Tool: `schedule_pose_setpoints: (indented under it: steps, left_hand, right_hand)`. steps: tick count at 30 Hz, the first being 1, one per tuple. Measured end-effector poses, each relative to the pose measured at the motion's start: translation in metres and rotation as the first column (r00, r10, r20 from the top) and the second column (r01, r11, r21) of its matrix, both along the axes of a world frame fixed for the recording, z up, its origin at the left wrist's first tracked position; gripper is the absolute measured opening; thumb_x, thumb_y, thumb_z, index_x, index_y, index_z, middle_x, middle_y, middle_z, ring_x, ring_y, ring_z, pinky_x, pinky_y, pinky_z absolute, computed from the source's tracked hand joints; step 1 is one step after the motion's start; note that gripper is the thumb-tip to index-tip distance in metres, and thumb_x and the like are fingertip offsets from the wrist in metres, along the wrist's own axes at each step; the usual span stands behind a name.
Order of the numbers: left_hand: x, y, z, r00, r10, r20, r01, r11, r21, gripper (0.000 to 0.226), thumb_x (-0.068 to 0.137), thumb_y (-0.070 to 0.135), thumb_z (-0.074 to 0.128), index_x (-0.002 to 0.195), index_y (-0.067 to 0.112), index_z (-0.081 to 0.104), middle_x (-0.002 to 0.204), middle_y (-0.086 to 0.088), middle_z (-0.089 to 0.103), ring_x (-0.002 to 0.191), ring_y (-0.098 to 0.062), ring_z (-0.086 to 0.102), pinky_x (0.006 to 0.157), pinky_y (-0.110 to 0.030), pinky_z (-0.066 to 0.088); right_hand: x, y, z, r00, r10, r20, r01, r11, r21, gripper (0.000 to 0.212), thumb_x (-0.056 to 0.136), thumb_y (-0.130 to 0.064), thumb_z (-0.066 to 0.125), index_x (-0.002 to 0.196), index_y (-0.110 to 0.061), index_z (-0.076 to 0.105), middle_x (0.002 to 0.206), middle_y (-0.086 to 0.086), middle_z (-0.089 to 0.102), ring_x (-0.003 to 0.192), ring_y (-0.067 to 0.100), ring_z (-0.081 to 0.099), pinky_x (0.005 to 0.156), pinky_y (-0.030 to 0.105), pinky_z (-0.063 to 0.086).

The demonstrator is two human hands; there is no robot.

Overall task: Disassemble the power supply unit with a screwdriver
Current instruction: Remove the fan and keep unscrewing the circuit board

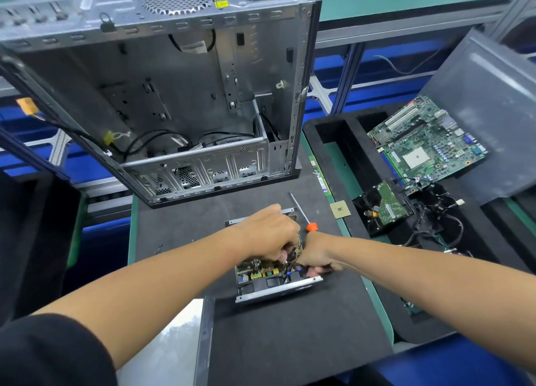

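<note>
Opened power supply unit [269, 272] on counter [290, 342], beneath both hands: left hand [268, 235] pinching internal wires; right hand [314, 259] curled on cables; screwdriver [304, 216] lying just behind.

The power supply unit [269, 275] lies on the tabletop [290, 342], near of the computer case [174, 95]. The screwdriver [303, 211] lies just far-right of it; motherboard [426, 142] and hard drive [385, 206] sit farther right.

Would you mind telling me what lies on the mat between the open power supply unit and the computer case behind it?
In the head view, only the screwdriver lies there on the mat, between the power supply unit and the computer case.
</note>
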State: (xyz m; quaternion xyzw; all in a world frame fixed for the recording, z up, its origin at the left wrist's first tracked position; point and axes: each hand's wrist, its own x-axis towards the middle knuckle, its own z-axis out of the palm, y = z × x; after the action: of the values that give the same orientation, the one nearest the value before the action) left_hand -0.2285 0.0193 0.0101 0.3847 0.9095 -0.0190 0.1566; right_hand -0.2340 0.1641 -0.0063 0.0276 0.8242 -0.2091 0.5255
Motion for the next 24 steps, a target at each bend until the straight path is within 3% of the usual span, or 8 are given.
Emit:
schedule_pose_setpoints:
  steps: [3,10,15,21,24]
  left_hand:
    - [-0.001,0.001,-0.001,1.0,-0.013,0.001,0.013,1.0,0.0,0.02,0.078,0.027,0.069,0.065,0.027,0.054,0.072,0.012,0.043,0.068,-0.012,0.044,0.062,-0.031,0.008]
    - [-0.002,0.001,-0.002,0.999,-0.032,-0.003,0.032,0.999,-0.003,0.03,0.077,0.029,0.07,0.061,0.026,0.045,0.069,0.011,0.04,0.064,-0.012,0.039,0.063,-0.031,0.009]
    - [-0.001,0.0,-0.003,1.0,-0.005,0.006,0.006,1.0,-0.009,0.028,0.078,0.028,0.07,0.062,0.025,0.048,0.066,0.011,0.036,0.064,-0.012,0.04,0.063,-0.03,0.01]
    - [0.001,-0.001,-0.004,1.0,0.001,0.003,-0.001,1.0,0.001,0.012,0.078,0.03,0.07,0.073,0.023,0.062,0.074,0.012,0.043,0.065,-0.01,0.037,0.063,-0.03,0.01]
    - [0.001,-0.002,-0.003,1.0,0.004,0.006,-0.004,1.0,0.012,0.009,0.078,0.028,0.07,0.073,0.023,0.064,0.072,0.012,0.041,0.065,-0.01,0.038,0.062,-0.03,0.008]
  right_hand:
    - [-0.003,0.003,0.005,0.997,0.003,0.072,-0.005,1.0,0.022,0.029,0.092,-0.005,0.055,0.063,-0.006,0.053,0.033,0.0,0.05,0.022,0.004,0.033,0.028,0.012,0.026]
    - [-0.008,-0.004,0.001,0.978,0.087,0.191,-0.117,0.981,0.155,0.03,0.103,-0.006,0.035,0.076,-0.009,0.046,0.043,-0.004,0.056,0.025,0.001,0.044,0.028,0.009,0.029]
    - [-0.01,-0.005,-0.001,0.982,0.099,0.158,-0.121,0.983,0.138,0.026,0.101,-0.004,0.036,0.079,-0.008,0.048,0.039,-0.003,0.056,0.026,0.002,0.044,0.029,0.011,0.03]
    - [-0.007,-0.007,-0.004,0.983,0.156,0.098,-0.162,0.985,0.06,0.018,0.098,-0.006,0.04,0.083,-0.01,0.05,0.069,0.003,0.055,0.054,0.009,0.05,0.034,0.012,0.034]
    - [-0.006,-0.004,-0.005,0.978,0.206,0.031,-0.207,0.978,0.032,0.019,0.093,-0.003,0.043,0.077,-0.01,0.051,0.063,0.007,0.053,0.048,0.012,0.046,0.036,0.017,0.032]
